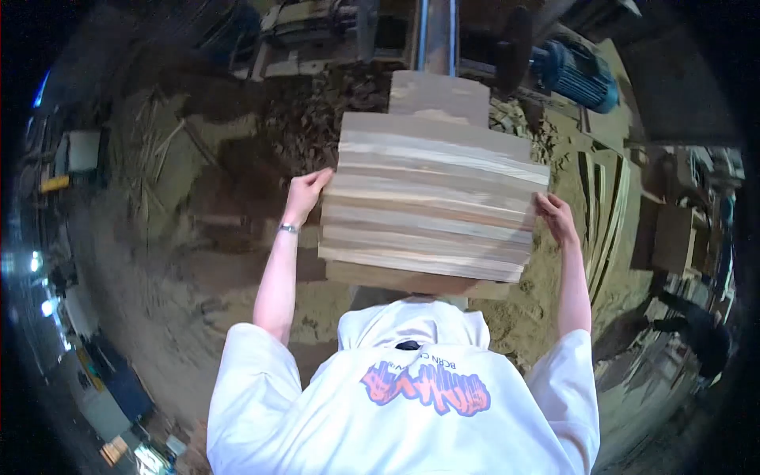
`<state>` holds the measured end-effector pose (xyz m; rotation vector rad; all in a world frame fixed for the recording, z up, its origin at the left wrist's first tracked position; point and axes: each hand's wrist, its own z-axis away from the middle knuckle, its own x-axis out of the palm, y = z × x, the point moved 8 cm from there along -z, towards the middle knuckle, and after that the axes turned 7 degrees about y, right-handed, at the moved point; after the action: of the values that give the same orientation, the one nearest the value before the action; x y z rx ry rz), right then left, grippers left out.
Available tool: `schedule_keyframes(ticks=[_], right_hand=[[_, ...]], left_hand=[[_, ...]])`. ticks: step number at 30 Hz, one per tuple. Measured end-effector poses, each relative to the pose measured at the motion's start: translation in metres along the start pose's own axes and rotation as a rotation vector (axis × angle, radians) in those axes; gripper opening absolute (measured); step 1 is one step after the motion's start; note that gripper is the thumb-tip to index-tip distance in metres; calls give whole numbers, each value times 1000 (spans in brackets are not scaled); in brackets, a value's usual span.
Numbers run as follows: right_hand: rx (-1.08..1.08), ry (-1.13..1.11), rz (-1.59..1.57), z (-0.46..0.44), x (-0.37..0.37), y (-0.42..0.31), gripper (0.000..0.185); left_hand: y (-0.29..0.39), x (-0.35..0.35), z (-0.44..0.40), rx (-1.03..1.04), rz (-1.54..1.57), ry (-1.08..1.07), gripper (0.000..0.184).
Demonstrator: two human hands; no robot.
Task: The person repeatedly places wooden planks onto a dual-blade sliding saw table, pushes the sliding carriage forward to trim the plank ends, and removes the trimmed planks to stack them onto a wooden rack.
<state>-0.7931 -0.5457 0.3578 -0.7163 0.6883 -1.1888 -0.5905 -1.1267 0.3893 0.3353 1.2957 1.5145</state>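
Several wooden planks [431, 198] lie side by side in front of me, their ends uneven, pale and brown tones alternating. At their left ends, my left hand [305, 196] is closed, with its fingertips at the edge of one plank. My right hand [556, 215] is closed at the opposite ends, thumb and fingers against a plank's edge. A wider brown board [419, 279] shows beneath the planks on my side. Beyond them lies a flat grey-brown board [439, 93], partly covered by the row. What the planks rest on is mostly hidden.
A metal rail [438, 36] runs away behind the boards. A blue motor [576, 75] stands at the far right. Wood offcuts [328, 103] are heaped at the far left, and long strips [606, 214] lie on the right. Sawdust covers the floor [198, 309].
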Motion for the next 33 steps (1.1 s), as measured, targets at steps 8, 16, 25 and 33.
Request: schedule_keyframes(ticks=[8, 16, 25, 33], right_hand=[[107, -33, -8, -6, 14, 1, 57], [215, -53, -201, -12, 21, 11, 48], [128, 23, -358, -36, -1, 2, 44], [-14, 12, -146, -38, 14, -20, 45]], left_hand=[[-15, 3, -6, -33, 149, 11, 32], [-24, 22, -31, -282, 458, -143, 35], [-10, 30, -45, -303, 564, -275, 36], [-6, 12, -47, -189, 276, -58, 35]])
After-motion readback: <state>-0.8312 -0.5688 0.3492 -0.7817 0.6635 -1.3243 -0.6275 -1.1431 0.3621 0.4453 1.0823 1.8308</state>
